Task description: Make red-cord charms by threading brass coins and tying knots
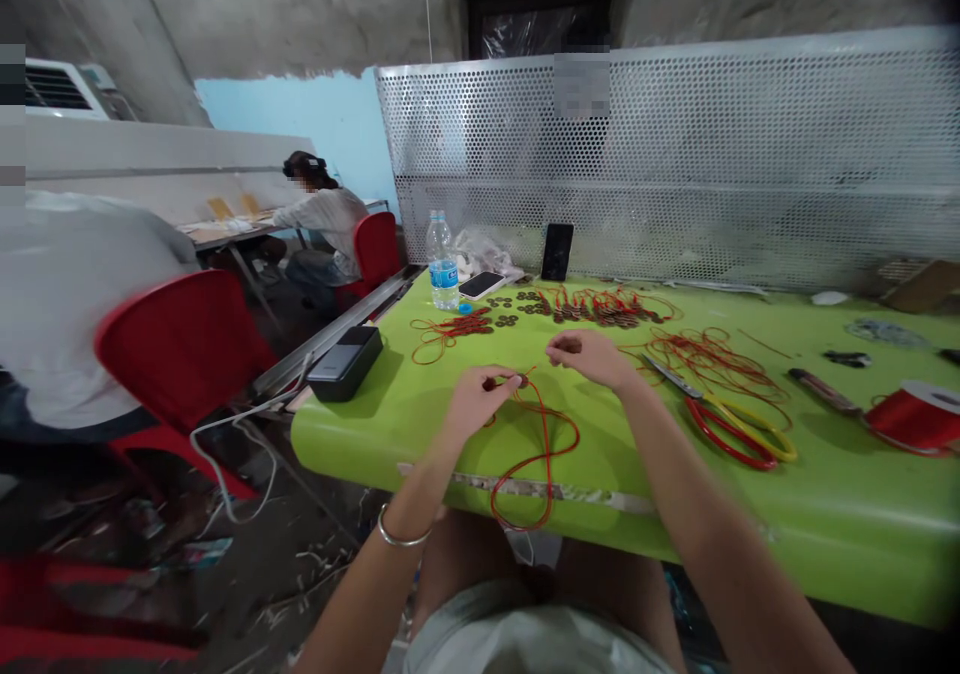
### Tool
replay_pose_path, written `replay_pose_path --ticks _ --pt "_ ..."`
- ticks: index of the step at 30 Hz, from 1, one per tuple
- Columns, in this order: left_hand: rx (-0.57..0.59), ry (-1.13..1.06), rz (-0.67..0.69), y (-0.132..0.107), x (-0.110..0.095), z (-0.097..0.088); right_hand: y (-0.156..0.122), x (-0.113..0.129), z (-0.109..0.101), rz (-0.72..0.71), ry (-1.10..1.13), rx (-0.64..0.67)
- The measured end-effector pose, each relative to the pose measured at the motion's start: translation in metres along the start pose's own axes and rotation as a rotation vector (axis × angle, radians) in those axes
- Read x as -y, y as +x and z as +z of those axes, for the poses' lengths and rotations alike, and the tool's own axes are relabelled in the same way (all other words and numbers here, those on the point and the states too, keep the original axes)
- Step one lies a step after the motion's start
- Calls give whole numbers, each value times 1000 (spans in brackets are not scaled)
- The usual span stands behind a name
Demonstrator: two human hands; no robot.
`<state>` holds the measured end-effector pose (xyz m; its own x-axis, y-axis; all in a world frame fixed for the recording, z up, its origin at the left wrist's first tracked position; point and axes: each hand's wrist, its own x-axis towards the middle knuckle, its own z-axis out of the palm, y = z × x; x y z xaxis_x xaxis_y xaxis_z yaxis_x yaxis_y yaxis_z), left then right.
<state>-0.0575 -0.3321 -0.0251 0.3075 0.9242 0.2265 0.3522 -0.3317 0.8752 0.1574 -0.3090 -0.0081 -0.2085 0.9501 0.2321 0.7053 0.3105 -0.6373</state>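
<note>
Here we see the left hand (474, 406) with its fingers (504, 382) pinched together on a red cord (551, 454), thumb pressed against the fingertips at the top of the loop. From that pinch the cord runs toward us in long loops across the green table (825, 514) and hangs a little over its near edge.

Just to the right of those fingers and a little farther away, the right hand (596, 356) hovers above the table, apart from the left. Its fingertips (564, 346) are curled in and drawn together. We cannot tell whether they grip anything, because motion blur hides what may lie between them. A metal bangle (401, 534) circles the left wrist.

To the right of the right hand lie scissors (739, 434) with red and yellow handles, their blades pointing back toward the fingers, and beyond them a tangle of loose red cords (712, 354). Farther right sits a red spool (915, 416). Beyond both hands we find a heap of coins (600, 306) threaded with red, and to the left of it a smaller bundle (457, 329). Behind that stand a water bottle (442, 264), a flat phone (481, 284) and an upright phone (557, 251) leaning on the perforated screen (712, 154). Left of the left hand, at the table corner, rests a black box (345, 362). Well beyond it, another person (326, 219) sits at another table.
</note>
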Motion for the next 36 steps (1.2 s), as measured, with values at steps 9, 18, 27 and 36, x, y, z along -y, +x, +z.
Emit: replay_pose_path --ticks 9,18,27,36 --pt "18 9 -27 0 2 -1 80 -2 46 78 -309 -131" --pt "19 -5 -23 -2 3 -1 69 -6 44 68 -358 0" --pt "54 80 54 -5 0 -1 28 -7 26 42 -226 69" --pt "8 31 21 -4 0 -2 29 -9 25 116 132 105"
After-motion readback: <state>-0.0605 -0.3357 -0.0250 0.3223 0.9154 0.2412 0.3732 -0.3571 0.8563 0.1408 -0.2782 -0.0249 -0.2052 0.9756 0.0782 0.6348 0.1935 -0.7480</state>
